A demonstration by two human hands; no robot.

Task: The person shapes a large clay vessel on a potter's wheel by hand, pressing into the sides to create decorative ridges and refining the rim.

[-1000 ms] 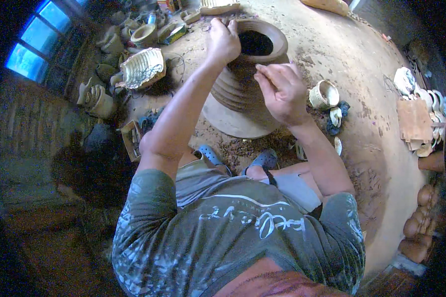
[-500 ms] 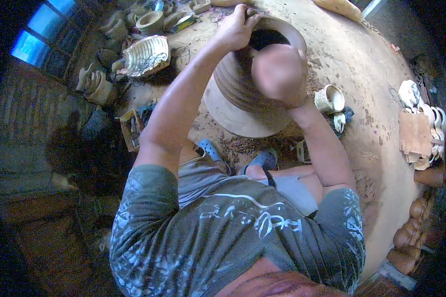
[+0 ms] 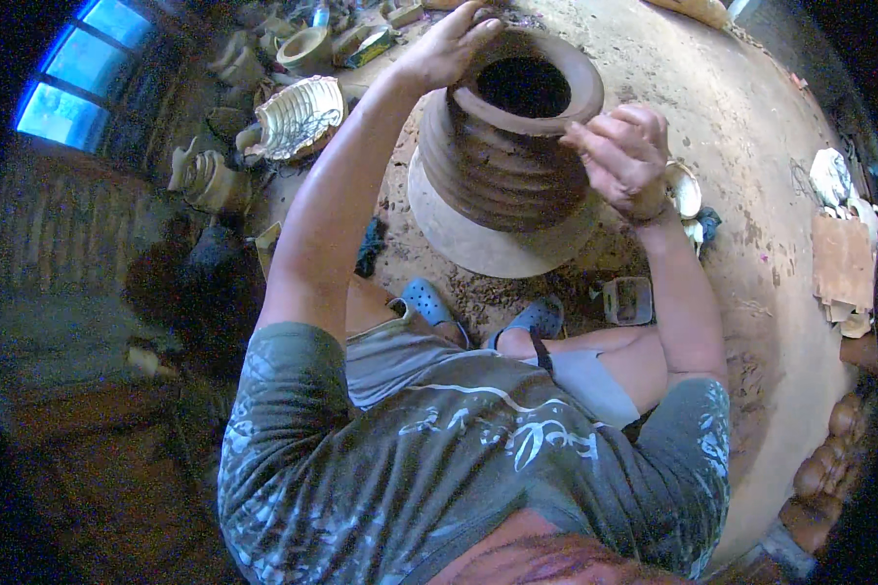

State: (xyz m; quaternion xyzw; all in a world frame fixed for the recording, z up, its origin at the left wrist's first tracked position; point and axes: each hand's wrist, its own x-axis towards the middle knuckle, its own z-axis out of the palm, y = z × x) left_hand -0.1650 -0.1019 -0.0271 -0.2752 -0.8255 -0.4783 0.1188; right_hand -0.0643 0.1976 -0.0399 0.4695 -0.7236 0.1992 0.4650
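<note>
A tall brown clay pot (image 3: pixel 498 175) with coiled ridges on its side and a wide dark mouth stands on a pale round board (image 3: pixel 488 255). At the pot's far left rim is my left hand (image 3: pixel 449 49), its fingers bent around something dark that I cannot make out. My right hand (image 3: pixel 624 161) is at the near right rim, fingers curled and tips pinched beside the lip; what they hold, if anything, is hidden. Behind my right hand a pale container (image 3: pixel 685 190) is partly covered, with a dark cloth (image 3: pixel 707 222) beside it.
Ribbed cream pieces (image 3: pixel 293 117), bowls (image 3: pixel 302 49) and other vessels crowd the left. A clear plastic box (image 3: pixel 626 300) lies by my right knee. Cardboard (image 3: pixel 839 258) and stacked brown pots (image 3: pixel 819 468) line the right edge. My sandalled feet (image 3: pixel 429 307) are below the board.
My left hand has moved up and back along the rim. My right hand has shifted rightward to the pot's near right side. The pot appears slightly further right in view.
</note>
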